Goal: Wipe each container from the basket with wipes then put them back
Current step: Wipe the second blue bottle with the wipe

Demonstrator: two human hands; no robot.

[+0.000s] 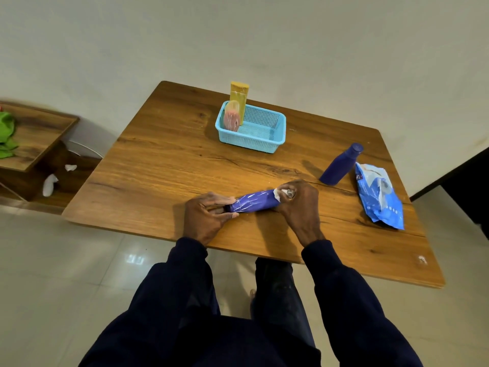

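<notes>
I see my left hand (203, 217) pinching one end of a purple cylindrical container with white streaks (254, 201), which lies sideways just above the near edge of the brown wooden desk (164, 165). My right hand (300, 205) is closed over the container's other end with a crumpled white wipe (280, 194) pressed against it. Farther back on the desk sits a light blue perforated plastic basket (264, 139), and inside its left end stand a tall yellow bottle (239, 100) and a pink rounded container (232, 117), upright and touching each other. To the right, well apart from the basket, a dark blue bottle with a cap (341, 165) stands on the desk, just beside a crumpled blue and white wipes packet (381, 197) lying flat.
</notes>
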